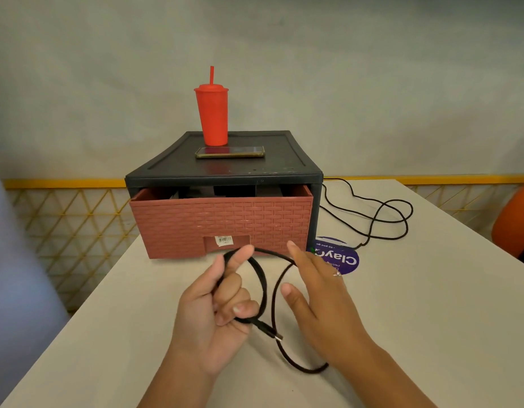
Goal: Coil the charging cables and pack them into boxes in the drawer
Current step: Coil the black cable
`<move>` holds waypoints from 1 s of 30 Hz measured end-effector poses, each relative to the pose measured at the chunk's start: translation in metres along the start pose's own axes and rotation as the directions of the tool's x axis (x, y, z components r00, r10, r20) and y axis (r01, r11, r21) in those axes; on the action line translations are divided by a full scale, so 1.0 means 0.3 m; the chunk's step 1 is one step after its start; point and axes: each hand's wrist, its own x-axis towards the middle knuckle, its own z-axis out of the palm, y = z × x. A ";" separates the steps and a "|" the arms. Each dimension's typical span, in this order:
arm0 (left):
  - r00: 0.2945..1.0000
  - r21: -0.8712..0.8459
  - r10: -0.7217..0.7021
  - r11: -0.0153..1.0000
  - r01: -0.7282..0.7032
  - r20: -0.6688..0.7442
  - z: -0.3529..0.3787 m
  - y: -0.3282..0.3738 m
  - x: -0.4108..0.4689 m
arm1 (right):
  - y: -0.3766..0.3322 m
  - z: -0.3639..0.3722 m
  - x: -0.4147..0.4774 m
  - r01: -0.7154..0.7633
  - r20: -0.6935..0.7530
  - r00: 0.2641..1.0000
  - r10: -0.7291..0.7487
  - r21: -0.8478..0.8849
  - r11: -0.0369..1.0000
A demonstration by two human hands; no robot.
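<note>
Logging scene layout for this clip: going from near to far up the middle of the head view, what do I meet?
Nearest, the left hand gripping the black cable and the right hand open beside it → the red-brown drawer, slightly open → the phone flat on the cabinet → the red cup → the wall.

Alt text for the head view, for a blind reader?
Over a pale table, the left hand grips loops of a black charging cable while the open right hand touches its slack. Behind stands a slightly open red-fronted drawer unit, with a red cup and a phone on top.
</note>
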 end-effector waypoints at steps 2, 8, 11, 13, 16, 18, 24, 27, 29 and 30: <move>0.996 0.045 -0.093 0.995 0.093 0.011 0.009 -0.016 -0.003 | -0.006 0.000 -0.002 0.054 -0.049 0.998 -0.045 0.208 0.977; 0.982 0.128 -0.174 0.975 0.183 -0.078 0.064 -0.043 -0.022 | -0.038 -0.007 -0.009 -0.053 0.041 0.999 0.035 0.657 0.752; 0.988 0.068 -0.147 0.986 0.150 -0.058 0.045 -0.034 -0.013 | -0.054 0.014 -0.013 -0.095 0.107 0.994 0.033 0.645 0.759; 0.991 0.013 -0.135 0.991 0.136 -0.017 0.028 -0.021 -0.009 | -0.071 0.033 -0.014 -0.154 0.151 0.986 0.072 0.652 0.742; 0.989 0.021 -0.146 0.989 0.146 0.023 0.018 -0.016 -0.006 | -0.078 0.044 -0.016 -0.240 0.185 0.971 0.155 0.688 0.684; 0.985 0.054 -0.174 0.983 0.173 0.011 0.019 -0.023 -0.003 | -0.075 0.038 -0.016 -0.268 0.204 0.963 0.174 0.708 0.653; 0.947 0.268 -0.280 0.911 0.313 -0.156 0.039 -0.050 -0.005 | -0.051 0.012 -0.008 -0.181 0.133 0.983 0.123 0.695 0.696; 0.938 0.332 -0.292 0.880 0.341 -0.190 0.042 -0.058 -0.006 | -0.059 0.008 -0.014 -0.154 0.117 0.988 0.101 0.683 0.714; 0.941 0.343 -0.277 0.879 0.331 -0.196 0.049 -0.061 -0.006 | -0.067 0.014 -0.015 -0.168 0.085 0.985 0.148 0.652 0.739; 0.943 0.343 -0.267 0.882 0.323 -0.199 0.052 -0.064 -0.005 | -0.070 0.017 -0.015 -0.175 0.059 0.982 0.178 0.627 0.759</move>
